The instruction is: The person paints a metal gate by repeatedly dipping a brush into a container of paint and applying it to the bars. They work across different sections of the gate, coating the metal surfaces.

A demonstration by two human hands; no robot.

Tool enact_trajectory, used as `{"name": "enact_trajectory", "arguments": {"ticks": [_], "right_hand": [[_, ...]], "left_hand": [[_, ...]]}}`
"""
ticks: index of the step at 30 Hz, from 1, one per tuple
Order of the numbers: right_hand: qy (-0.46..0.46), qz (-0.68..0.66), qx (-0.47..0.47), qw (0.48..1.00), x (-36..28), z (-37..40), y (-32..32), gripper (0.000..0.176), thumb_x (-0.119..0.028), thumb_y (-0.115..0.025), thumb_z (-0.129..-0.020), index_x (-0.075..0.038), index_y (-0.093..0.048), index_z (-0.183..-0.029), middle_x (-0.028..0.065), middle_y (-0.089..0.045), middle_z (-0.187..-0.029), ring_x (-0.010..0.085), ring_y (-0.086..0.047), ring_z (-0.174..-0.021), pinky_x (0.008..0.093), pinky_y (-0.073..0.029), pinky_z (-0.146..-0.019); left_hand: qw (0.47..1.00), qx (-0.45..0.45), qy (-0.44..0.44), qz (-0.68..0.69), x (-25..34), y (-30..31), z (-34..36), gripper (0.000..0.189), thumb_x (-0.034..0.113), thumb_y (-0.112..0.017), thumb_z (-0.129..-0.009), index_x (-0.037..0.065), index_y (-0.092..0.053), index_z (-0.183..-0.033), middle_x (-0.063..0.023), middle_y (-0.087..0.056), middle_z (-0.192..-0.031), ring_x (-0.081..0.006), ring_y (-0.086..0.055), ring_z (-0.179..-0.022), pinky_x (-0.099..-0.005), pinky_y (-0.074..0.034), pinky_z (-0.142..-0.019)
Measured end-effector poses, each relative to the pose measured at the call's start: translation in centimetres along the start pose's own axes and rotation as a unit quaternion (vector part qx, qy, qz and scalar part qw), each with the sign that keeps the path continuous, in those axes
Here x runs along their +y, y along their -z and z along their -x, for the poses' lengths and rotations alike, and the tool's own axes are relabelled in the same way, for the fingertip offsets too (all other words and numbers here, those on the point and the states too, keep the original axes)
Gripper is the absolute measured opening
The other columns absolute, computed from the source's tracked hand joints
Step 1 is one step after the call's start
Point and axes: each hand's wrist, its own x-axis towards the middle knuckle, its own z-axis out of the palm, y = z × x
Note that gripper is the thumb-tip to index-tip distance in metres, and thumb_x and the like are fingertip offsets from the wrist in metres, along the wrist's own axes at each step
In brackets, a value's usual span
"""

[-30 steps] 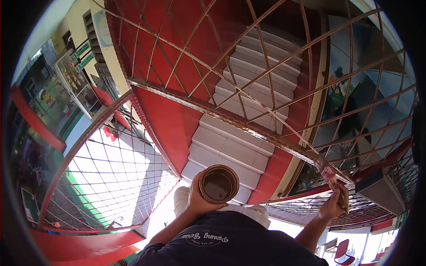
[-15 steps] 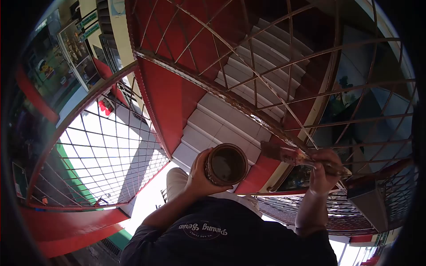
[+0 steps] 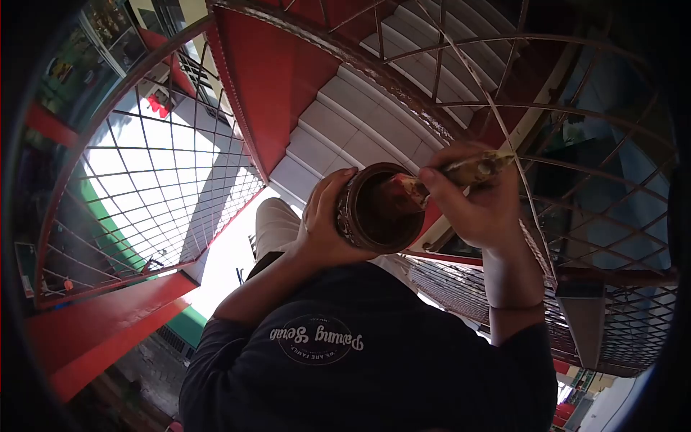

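Observation:
A round brown paint pot (image 3: 350, 216) sits in the grip of my left hand (image 3: 322, 219), its fingers wrapped round the side. Inside it, dark brown liquid shows dimly. My right hand (image 3: 471, 201) pinches the stained handle of a paintbrush (image 3: 479, 169), just right of the pot. The brush's bristle end is inside the pot's mouth; its tip is hard to make out in the shadow. Above both hands runs a brown metal railing (image 3: 324, 37) with a worn, patchy surface.
Light tiled stairs (image 3: 345, 115) lie beyond the railing, beside a red wall (image 3: 263, 72). A metal lattice (image 3: 155, 180) stands at the left, with a red beam (image 3: 115, 320) below it. More lattice (image 3: 626, 317) is at the lower right.
My right hand has moved left from the railing and brought the brush into the pot. The view has shifted, so the railing sits higher. My left hand still holds the pot.

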Motion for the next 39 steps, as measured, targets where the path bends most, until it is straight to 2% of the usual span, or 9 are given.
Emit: {"name": "enact_trajectory", "arguments": {"ticks": [3, 11, 15, 18, 26, 27, 31, 35, 39], "right_hand": [[0.011, 0.094, -0.054, 0.994, 0.7, 0.3, -1.0, 0.009, -0.002, -0.077, -0.082, 0.002, -0.069, -0.084, 0.0067, -0.071, -0.073, 0.0104, -0.069, -0.069, 0.0242, -0.054, -0.061], [-0.051, -0.056, 0.046, 0.996, -1.4, 0.9, 0.2, 0.008, -0.001, -0.075, -0.083, 0.003, -0.068, -0.082, 0.0079, -0.070, -0.076, 0.0109, -0.069, -0.068, 0.0262, -0.053, -0.060], [0.066, 0.132, -0.054, 0.988, 1.3, 0.9, -1.1, 0.008, -0.001, -0.076, -0.080, 0.002, -0.069, -0.082, 0.0088, -0.070, -0.075, 0.0124, -0.069, -0.067, 0.0261, -0.052, -0.057], [0.003, -0.004, 0.019, 1.000, 0.6, 1.4, -0.2, 0.008, -0.001, -0.076, -0.080, 0.002, -0.069, -0.082, 0.0081, -0.070, -0.075, 0.0116, -0.069, -0.066, 0.0251, -0.052, -0.058], [0.017, 0.122, -0.032, 0.992, 1.1, 1.9, -1.5, 0.008, -0.002, -0.077, -0.082, 0.002, -0.069, -0.084, 0.0073, -0.070, -0.076, 0.0098, -0.069, -0.069, 0.0231, -0.052, -0.060], [-0.029, -0.044, 0.014, 0.999, 1.0, 2.1, -1.6, 0.007, 0.001, -0.075, -0.083, 0.003, -0.069, -0.084, 0.0078, -0.071, -0.076, 0.0103, -0.069, -0.071, 0.0224, -0.053, -0.062], [-0.052, -0.064, 0.037, 0.996, -0.5, 1.5, -0.5, 0.004, 0.003, -0.073, -0.084, 0.003, -0.069, -0.082, 0.0078, -0.071, -0.075, 0.0115, -0.071, -0.074, 0.0235, -0.054, -0.062], [0.019, 0.138, -0.068, 0.988, 2.2, 1.6, -1.4, 0.003, 0.002, -0.072, -0.085, 0.002, -0.070, -0.087, 0.0068, -0.070, -0.075, 0.0110, -0.070, -0.072, 0.0242, -0.053, -0.061], [-0.050, -0.066, 0.022, 0.996, 0.8, 1.8, 0.2, 0.008, 0.001, -0.075, -0.082, 0.002, -0.070, -0.089, 0.0079, -0.067, -0.072, 0.0115, -0.067, -0.067, 0.0228, -0.051, -0.060]], "left_hand": [[1.000, -0.008, -0.002, 0.006, 0.2, 0.0, 0.0, 0.123, 0.043, -0.098, -0.050, 0.005, -0.032, -0.146, -0.0227, -0.051, -0.137, -0.0406, -0.053, -0.127, -0.0511, -0.045, -0.103], [1.000, -0.017, -0.015, 0.013, 0.4, 0.0, 0.0, 0.123, 0.044, -0.099, -0.050, 0.005, -0.032, -0.147, -0.0233, -0.051, -0.138, -0.0408, -0.053, -0.127, -0.0513, -0.043, -0.105], [1.000, -0.020, -0.017, 0.006, 0.5, 0.0, 0.1, 0.121, 0.043, -0.098, -0.051, 0.004, -0.034, -0.146, -0.0234, -0.051, -0.137, -0.0403, -0.053, -0.127, -0.0505, -0.044, -0.104], [1.000, -0.020, 0.000, 0.004, 0.3, 0.3, 0.0, 0.120, 0.042, -0.098, -0.051, 0.003, -0.035, -0.145, -0.0236, -0.051, -0.137, -0.0400, -0.054, -0.126, -0.0500, -0.045, -0.103], [0.998, -0.031, -0.046, -0.039, 0.7, 1.1, -0.6, 0.121, 0.035, -0.100, -0.053, 0.004, -0.030, -0.146, -0.0205, -0.048, -0.137, -0.0337, -0.056, -0.125, -0.0443, -0.048, -0.103], [0.998, -0.028, -0.050, -0.041, 0.6, 1.2, -0.6, 0.120, 0.035, -0.100, -0.053, 0.004, -0.030, -0.146, -0.0205, -0.049, -0.136, -0.0341, -0.056, -0.125, -0.0446, -0.049, -0.103], [0.997, -0.032, -0.046, -0.060, 1.0, 1.0, -0.4, 0.121, 0.038, -0.100, -0.052, 0.004, -0.031, -0.146, -0.0204, -0.052, -0.133, -0.0355, -0.056, -0.124, -0.0455, -0.049, -0.101], [0.995, -0.036, -0.053, -0.072, 1.5, 0.7, -0.2, 0.122, 0.042, -0.099, -0.051, 0.004, -0.031, -0.146, -0.0208, -0.051, -0.135, -0.0371, -0.055, -0.126, -0.0471, -0.047, -0.102], [0.995, -0.025, -0.062, -0.077, 1.2, 0.9, -0.4, 0.117, 0.041, -0.097, -0.051, 0.003, -0.036, -0.143, -0.0222, -0.052, -0.134, -0.0388, -0.057, -0.122, -0.0491, -0.048, -0.100]]}}
